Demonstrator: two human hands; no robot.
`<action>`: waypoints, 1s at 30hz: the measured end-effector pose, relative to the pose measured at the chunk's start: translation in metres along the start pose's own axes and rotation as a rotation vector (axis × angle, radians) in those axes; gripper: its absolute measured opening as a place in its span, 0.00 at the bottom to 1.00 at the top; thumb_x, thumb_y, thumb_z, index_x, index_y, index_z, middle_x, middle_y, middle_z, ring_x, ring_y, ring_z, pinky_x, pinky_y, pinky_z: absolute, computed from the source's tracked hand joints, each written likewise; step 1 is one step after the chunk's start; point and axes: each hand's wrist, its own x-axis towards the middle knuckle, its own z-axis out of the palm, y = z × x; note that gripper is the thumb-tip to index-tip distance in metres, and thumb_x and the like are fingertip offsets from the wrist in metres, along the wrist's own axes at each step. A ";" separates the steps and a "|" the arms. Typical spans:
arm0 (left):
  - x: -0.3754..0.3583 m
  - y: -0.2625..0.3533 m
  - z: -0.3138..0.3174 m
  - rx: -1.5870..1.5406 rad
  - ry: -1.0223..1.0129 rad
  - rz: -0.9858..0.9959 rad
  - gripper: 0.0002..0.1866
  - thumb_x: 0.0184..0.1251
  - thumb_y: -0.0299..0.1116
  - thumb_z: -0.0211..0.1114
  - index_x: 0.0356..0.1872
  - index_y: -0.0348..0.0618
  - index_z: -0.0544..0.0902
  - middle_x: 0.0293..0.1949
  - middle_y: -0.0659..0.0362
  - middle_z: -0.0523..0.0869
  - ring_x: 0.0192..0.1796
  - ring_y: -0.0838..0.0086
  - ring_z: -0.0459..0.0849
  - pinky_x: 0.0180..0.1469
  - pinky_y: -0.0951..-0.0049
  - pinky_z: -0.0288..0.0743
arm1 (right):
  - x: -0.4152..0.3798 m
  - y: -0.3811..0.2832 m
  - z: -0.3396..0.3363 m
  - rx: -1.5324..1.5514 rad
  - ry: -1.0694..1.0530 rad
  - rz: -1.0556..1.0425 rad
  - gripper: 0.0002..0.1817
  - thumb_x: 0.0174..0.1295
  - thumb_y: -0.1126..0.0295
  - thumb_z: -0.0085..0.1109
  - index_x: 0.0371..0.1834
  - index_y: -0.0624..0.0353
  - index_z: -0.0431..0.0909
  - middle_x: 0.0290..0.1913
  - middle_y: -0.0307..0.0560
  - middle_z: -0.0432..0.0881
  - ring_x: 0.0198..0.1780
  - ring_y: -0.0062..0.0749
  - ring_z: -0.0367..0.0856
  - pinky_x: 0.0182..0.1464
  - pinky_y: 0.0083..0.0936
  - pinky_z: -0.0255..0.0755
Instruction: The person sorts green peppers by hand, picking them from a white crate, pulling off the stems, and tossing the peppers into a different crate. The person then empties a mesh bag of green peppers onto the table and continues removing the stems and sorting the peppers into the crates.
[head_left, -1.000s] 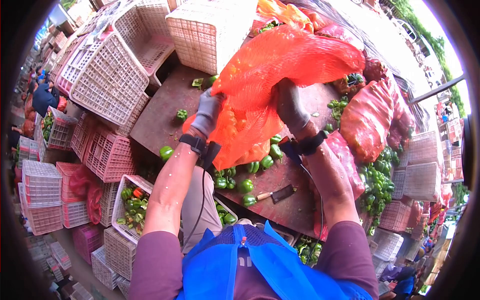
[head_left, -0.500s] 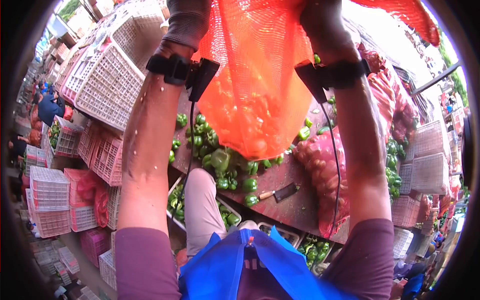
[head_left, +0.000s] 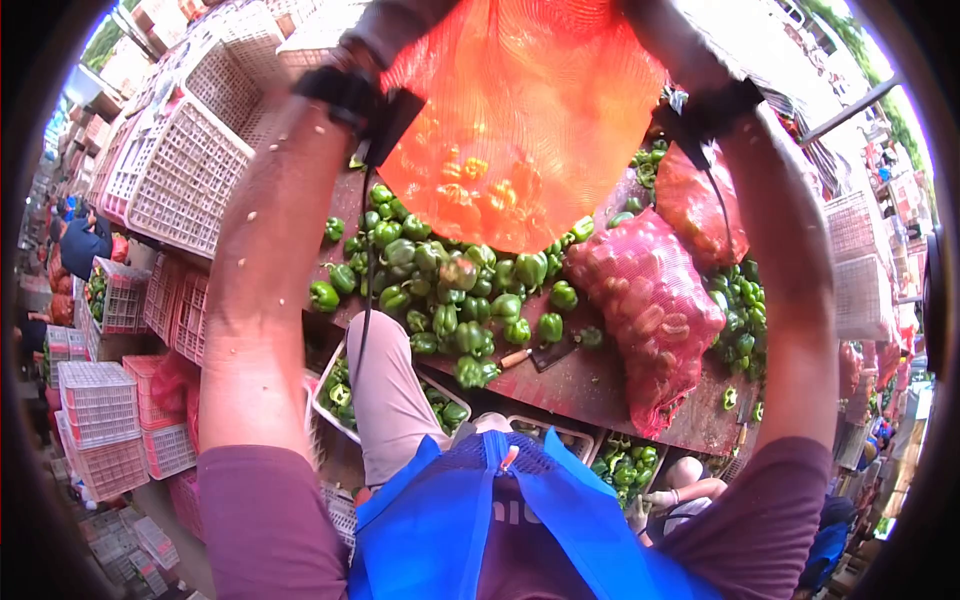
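Note:
An orange mesh sack (head_left: 520, 120) hangs between my raised hands, its lower edge over a pile of green peppers (head_left: 450, 275) on the reddish table (head_left: 610, 385). My left hand (head_left: 400, 25), in a dark glove, is at the sack's upper left side. At its upper right side is my gloved right hand (head_left: 670, 40). The fingers of both hands are blurred or cut off by the top edge. A cleaver (head_left: 545, 356) with a wooden handle lies partly under peppers. To its right rests a filled pink mesh sack (head_left: 650, 300).
Plastic crates (head_left: 185, 175) are stacked on the left, with more (head_left: 858, 265) at the right. Another filled mesh sack (head_left: 700, 200) lies behind the pink one. Crates of peppers (head_left: 625, 465) stand below the table edge. A person's gloved hand (head_left: 660, 497) shows at the lower right.
Both my hands have moved up and further apart, lifting and widening the orange sack. More green peppers are visible on the table, some now against the cleaver. Another person's hands have come into view.

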 end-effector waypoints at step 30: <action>-0.471 0.144 0.200 -0.601 -1.269 -1.793 0.24 0.75 0.43 0.60 0.66 0.45 0.73 0.47 0.61 0.83 0.40 0.77 0.82 0.41 0.75 0.77 | -0.774 -0.308 0.261 0.083 -0.166 1.464 0.19 0.55 0.68 0.57 0.52 0.48 0.80 0.34 0.50 0.82 0.37 0.48 0.84 0.37 0.44 0.78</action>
